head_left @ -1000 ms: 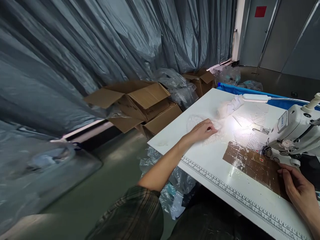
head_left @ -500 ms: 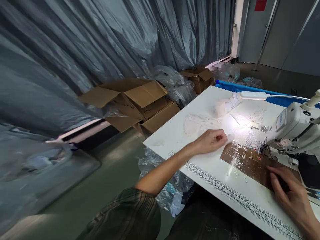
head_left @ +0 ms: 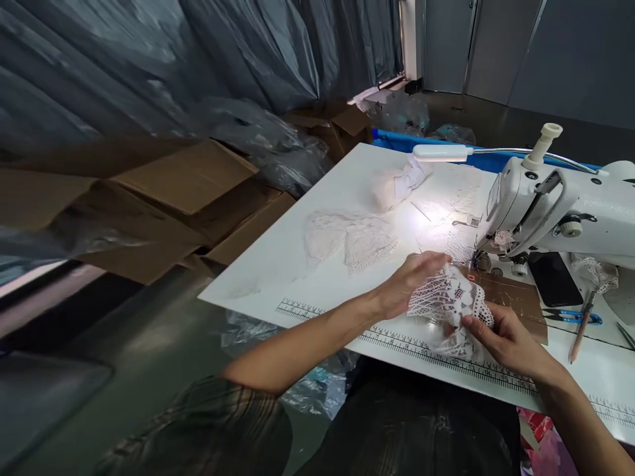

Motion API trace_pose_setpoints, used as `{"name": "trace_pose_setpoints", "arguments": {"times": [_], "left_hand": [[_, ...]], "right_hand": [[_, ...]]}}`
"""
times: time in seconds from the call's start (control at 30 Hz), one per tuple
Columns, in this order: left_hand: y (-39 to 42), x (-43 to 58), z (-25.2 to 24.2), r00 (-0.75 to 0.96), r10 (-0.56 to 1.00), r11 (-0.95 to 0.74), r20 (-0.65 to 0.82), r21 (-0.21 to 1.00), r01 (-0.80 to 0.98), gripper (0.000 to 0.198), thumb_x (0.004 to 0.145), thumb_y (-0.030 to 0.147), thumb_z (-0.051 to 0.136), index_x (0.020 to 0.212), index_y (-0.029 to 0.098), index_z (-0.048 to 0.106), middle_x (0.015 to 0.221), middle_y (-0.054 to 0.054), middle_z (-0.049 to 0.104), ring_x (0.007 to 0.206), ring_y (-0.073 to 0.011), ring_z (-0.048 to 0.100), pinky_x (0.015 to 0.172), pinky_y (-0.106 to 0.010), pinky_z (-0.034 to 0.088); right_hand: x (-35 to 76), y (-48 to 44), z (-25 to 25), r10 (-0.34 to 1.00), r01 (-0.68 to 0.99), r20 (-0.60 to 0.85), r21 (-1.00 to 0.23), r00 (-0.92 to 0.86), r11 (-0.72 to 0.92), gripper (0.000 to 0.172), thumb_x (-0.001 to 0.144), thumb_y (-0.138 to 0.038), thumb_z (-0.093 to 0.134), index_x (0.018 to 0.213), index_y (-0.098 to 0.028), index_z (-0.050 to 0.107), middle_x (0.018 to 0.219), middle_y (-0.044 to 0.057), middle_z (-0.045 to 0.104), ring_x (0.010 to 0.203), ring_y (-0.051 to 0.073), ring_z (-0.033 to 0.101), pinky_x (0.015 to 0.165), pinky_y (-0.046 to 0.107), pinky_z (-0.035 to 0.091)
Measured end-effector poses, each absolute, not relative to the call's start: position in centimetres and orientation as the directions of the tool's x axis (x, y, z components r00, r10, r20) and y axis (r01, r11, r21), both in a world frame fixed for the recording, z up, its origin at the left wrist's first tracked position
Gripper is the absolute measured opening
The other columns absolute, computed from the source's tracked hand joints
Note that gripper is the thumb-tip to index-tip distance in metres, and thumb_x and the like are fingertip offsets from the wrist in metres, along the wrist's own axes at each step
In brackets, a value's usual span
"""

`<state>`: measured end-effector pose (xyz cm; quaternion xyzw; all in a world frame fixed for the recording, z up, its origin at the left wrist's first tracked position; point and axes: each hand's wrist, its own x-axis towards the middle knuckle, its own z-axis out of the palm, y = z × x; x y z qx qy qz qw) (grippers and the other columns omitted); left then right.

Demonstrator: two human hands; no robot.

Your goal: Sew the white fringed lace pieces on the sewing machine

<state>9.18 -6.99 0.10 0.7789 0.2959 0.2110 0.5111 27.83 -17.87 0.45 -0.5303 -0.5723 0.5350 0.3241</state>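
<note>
A piece of white lace (head_left: 454,294) hangs between my hands above the front edge of the sewing table. My left hand (head_left: 409,284) grips its left upper side, with the fingertips partly hidden behind the lace. On the right, my right hand (head_left: 501,334) pinches the lace edge between thumb and fingers. Just behind the lace, a brown plate (head_left: 516,297) lies by the needle area of a white sewing machine (head_left: 540,205). More white lace pieces (head_left: 367,241) lie flat on the table to the left of the machine.
A lamp (head_left: 441,153) lights the white tabletop (head_left: 278,264), with a bundle of pale fabric (head_left: 399,185) below it. Right of the plate are a black phone (head_left: 554,279), blue thread snips (head_left: 575,317) and a pencil (head_left: 581,330). Open cardboard boxes (head_left: 188,175) stand left of the table.
The view has turned right. The lace is now up in front of me between both hands. My right hand has left the brown plate, and my hands have come closer together.
</note>
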Motion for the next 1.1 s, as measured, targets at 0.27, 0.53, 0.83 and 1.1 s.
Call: {"name": "trace_pose_setpoints", "arguments": {"times": [0.27,0.53,0.83,1.1], "left_hand": [[-6.9,6.4,0.5,0.724,0.689,-0.294,-0.023,0.905,0.308,0.055,0.084,0.042,0.068,0.133,0.025,0.049,0.140,-0.014,0.052,0.127,-0.0293,0.052,0.086,-0.039,0.054],[-1.7,8.8,-0.2,0.755,0.635,-0.740,0.163,0.410,0.534,0.035,0.101,0.037,0.037,0.111,0.017,0.063,0.111,-0.010,0.063,0.100,-0.0231,0.060,0.078,-0.035,0.047],[5.3,15.8,-3.3,0.889,0.347,-0.933,0.299,0.210,0.293,0.036,0.099,0.024,0.034,0.113,0.014,0.066,0.124,-0.012,0.065,0.104,-0.0206,0.063,0.090,-0.035,0.049],[1.7,13.7,-3.4,0.759,0.337,-0.936,0.558,0.283,0.208,0.033,0.099,0.033,0.039,0.099,0.016,0.067,0.099,-0.009,0.070,0.085,-0.0180,0.063,0.070,-0.035,0.054]], "right_hand": [[30.4,-17.3,1.3,0.764,0.182,-0.390,-0.920,-0.515,-0.348,0.036,0.077,-0.054,0.067,0.081,-0.020,0.059,0.061,-0.006,0.049,0.051,0.007,0.037,0.047,0.020,0.034],[34.1,-13.6,-0.8,0.981,0.612,-0.130,-0.767,0.143,-0.191,0.041,0.075,-0.058,0.061,0.080,-0.017,0.068,0.063,0.002,0.061,0.060,0.015,0.051,0.053,0.027,0.039],[35.5,-14.4,-2.8,0.981,0.629,0.005,-0.768,0.194,-0.121,0.057,0.083,-0.071,0.046,0.069,-0.018,0.062,0.051,-0.002,0.046,0.051,0.012,0.039,0.047,0.024,0.030],[35.4,-14.8,-2.0,0.983,0.726,0.024,-0.678,0.181,-0.117,0.052,0.085,-0.064,0.046,0.076,-0.017,0.067,0.053,-0.001,0.047,0.050,0.012,0.037,0.048,0.026,0.030]]}}
